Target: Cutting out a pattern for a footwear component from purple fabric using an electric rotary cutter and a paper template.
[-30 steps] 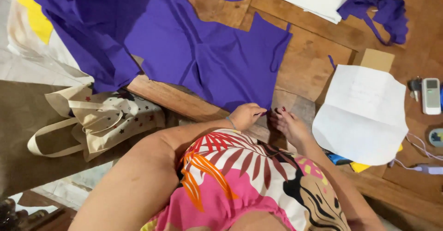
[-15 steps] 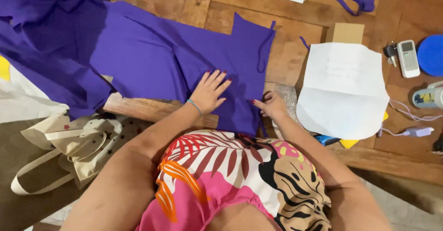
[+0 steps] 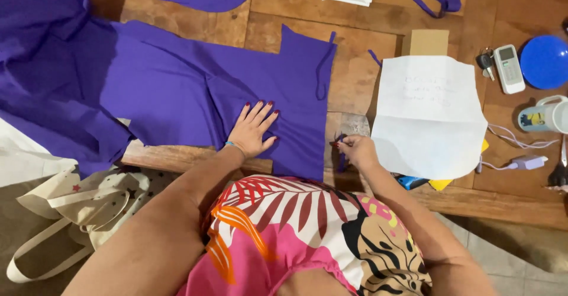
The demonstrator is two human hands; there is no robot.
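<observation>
Purple cloth, a large flat cut piece of woven fabric (image 3: 177,89), covers the left and middle of the brown wooden plank table (image 3: 367,89), its near edge hanging just over the table's front. The white paper pattern sheet (image 3: 429,115) lies to the right of it, apart from the cloth, with bare wood between them. The cream canvas tote bag (image 3: 77,207) sits below the table's front edge on the left. The round blue plastic lid (image 3: 544,61), the white mug (image 3: 547,115) and the small white remote control (image 3: 509,68) crowd the far right.

The left hand (image 3: 251,131) lies flat and spread, palm down on the cloth. The right hand (image 3: 355,150) is nearly closed, its fingertips pinching a thin purple strip (image 3: 341,154) at the cloth's right edge.
</observation>
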